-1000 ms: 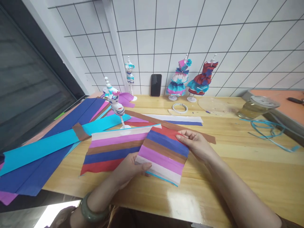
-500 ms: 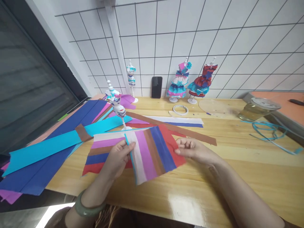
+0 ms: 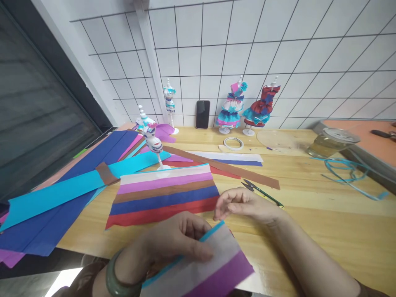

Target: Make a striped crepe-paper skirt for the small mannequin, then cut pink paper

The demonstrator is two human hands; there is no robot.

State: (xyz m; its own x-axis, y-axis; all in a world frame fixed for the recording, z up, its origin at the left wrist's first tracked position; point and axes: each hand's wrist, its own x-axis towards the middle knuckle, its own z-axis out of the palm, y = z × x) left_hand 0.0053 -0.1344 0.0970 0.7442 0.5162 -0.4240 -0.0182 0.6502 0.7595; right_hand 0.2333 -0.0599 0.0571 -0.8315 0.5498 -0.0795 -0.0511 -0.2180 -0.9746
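My left hand (image 3: 185, 239) pinches a striped crepe paper piece (image 3: 213, 264) by its blue-edged side, thumb on top. White and purple bands show on it; its lower part runs out of view. My right hand (image 3: 238, 202) is to the right of it with loosely curved fingers, holding nothing. Its fingertips are close to the right edge of a larger striped sheet (image 3: 163, 202) lying flat, banded white, purple, brown, blue and red. Partly behind my right hand lies a pair of snips (image 3: 262, 193) with black blades and some yellow.
A small white dress form (image 3: 153, 138) stands behind the sheet. Farther back are another form (image 3: 169, 99), a phone (image 3: 203, 114) and two dressed forms (image 3: 230, 109). Blue strips (image 3: 77, 173) cover the left. A tape roll (image 3: 233, 143), a glass jar (image 3: 334, 142) and blue ribbon (image 3: 349, 173) lie right.
My left hand has brought the striped piece down and nearer to me. My right hand has let go of its red end and shifted slightly left. The flat sheet and snips are now uncovered.
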